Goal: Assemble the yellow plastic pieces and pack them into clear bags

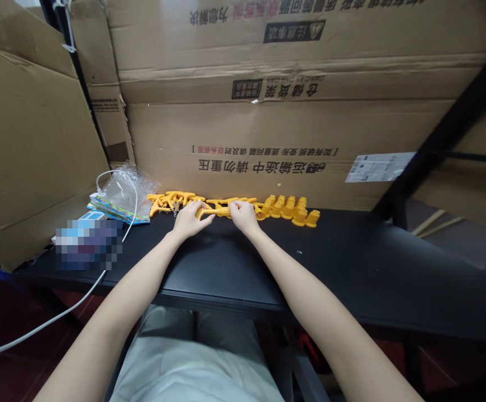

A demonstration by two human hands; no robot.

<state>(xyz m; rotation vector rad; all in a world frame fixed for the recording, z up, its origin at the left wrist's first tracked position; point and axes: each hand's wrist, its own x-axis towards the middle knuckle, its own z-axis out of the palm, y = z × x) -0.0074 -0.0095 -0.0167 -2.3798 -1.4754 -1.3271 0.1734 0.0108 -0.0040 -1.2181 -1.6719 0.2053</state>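
Note:
My left hand and my right hand are both at the far side of the black table. Both are closed on a long yellow plastic piece that lies between them. More yellow plastic frames lie just left of my left hand. A cluster of several small yellow cone-shaped parts stands right of my right hand.
A clear plastic bag on colourful packets and a white cable lie at the table's left. Large cardboard boxes form a wall behind the table. A black metal frame slants at the right.

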